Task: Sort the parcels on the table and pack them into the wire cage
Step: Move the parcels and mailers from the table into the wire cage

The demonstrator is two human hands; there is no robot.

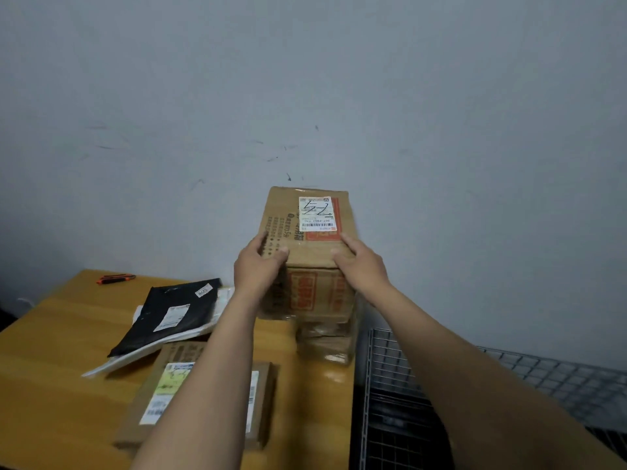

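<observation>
Head view: left hand (259, 266), right hand (363, 262) grip cardboard box (314, 295) atop taped parcel (325, 342); black mailer (179, 317) left, wire cage (390, 368) right.

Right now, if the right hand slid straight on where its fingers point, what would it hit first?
The right hand grips the cardboard box; next probably its white label, though depth is unclear.

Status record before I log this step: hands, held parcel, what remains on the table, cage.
left hand: grips box at its top left edge
right hand: grips the box's top right edge
box: labelled, above a taped box; contact unclear
on table: black mailer over white mailer, flat box, knife
cage: right of the table; contents unclear
</observation>
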